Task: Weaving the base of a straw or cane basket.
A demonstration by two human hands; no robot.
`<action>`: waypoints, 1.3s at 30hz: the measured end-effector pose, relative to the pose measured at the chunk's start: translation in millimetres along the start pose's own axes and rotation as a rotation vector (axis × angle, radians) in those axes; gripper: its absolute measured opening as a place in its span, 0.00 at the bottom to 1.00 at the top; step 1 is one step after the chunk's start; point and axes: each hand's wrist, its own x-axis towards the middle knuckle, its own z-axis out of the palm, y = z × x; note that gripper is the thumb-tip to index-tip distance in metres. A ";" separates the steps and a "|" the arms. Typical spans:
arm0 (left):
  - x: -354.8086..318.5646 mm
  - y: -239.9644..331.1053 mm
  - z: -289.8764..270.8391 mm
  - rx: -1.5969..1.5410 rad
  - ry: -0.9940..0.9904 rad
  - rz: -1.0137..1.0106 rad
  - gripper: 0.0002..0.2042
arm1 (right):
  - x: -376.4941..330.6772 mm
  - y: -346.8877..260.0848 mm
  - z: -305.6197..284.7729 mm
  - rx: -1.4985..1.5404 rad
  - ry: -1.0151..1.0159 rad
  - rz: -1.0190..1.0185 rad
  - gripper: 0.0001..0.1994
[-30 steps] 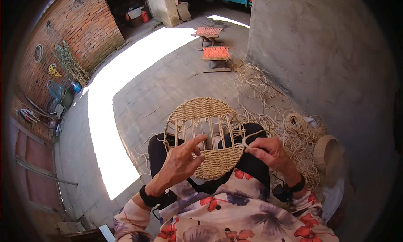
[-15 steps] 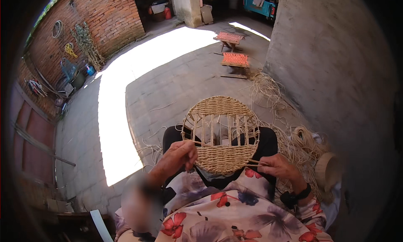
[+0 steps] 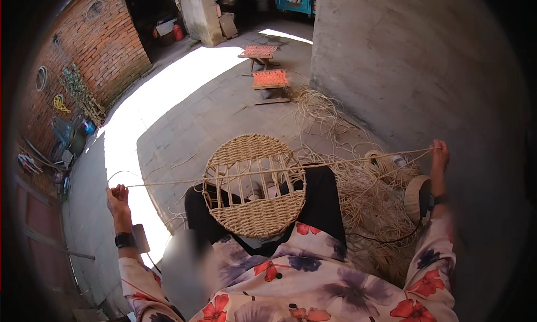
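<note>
A round woven panel [image 3: 258, 217] of tan cord rests on my lap. Its upper and lower bands are densely woven, while bare struts with gaps cross the middle. My left hand [image 3: 118, 200] is out to the left, fingers pinched on a straw-coloured cord [image 3: 358, 160]. Far to the right, my raised right hand [image 3: 441, 154] grips the same cord. Pulled nearly straight, the cord passes across the panel's open middle. A loose tail of it curls above my left hand. Neither hand touches the panel.
Tangled cord [image 3: 372, 202] lies on the floor to my right, with a pale round basket-like object [image 3: 415, 198] beside it. Two low stools with orange-red woven seats [image 3: 270, 79] stand ahead. A grey wall [image 3: 403, 70] rises at right, a brick wall [image 3: 106, 37] at left.
Both hands have moved from the panel's lower edge outward and up, drawing the cord into a long line between them. The view has shifted right, and the panel stays on my lap.
</note>
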 end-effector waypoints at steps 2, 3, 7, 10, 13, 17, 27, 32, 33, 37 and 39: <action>24.7 4.4 -28.5 -0.135 0.093 -0.042 0.17 | 5.9 -5.2 -22.2 0.043 0.194 0.159 0.16; 33.1 5.7 -37.3 -0.205 0.178 -0.089 0.18 | 2.8 -17.6 -32.7 -0.060 0.204 -0.035 0.17; 35.5 -2.8 -22.1 -0.111 0.020 -0.090 0.19 | -24.5 -116.2 -49.7 -0.178 0.398 -0.648 0.18; 7.8 -7.4 32.9 -0.152 -0.080 -0.177 0.20 | -47.8 -172.2 -58.4 -0.350 0.541 -1.126 0.15; -36.8 10.3 98.7 -0.241 -0.246 -0.318 0.15 | -52.7 -183.7 -25.1 -0.611 0.359 -1.000 0.16; -126.9 54.9 170.4 -0.279 -0.818 -0.354 0.16 | -117.6 -174.7 31.5 -0.836 -0.670 -0.587 0.20; -260.4 78.9 255.1 -0.473 -1.377 -0.520 0.20 | -330.6 -310.9 129.2 0.866 -1.198 -0.675 0.28; -220.5 81.6 218.8 -0.534 -0.980 -0.514 0.18 | -336.5 -286.4 120.3 0.785 -1.765 -0.168 0.22; -208.0 84.9 207.8 -0.483 -0.906 -0.438 0.17 | -335.5 -279.7 116.0 0.809 -1.742 -0.109 0.18; -165.4 93.8 172.6 -0.329 -0.538 -0.057 0.16 | -340.6 -269.0 117.8 0.680 -1.620 -0.383 0.09; -153.7 95.6 157.8 -0.320 -0.533 -0.022 0.16 | -354.0 -273.6 128.0 0.594 -1.644 -0.394 0.07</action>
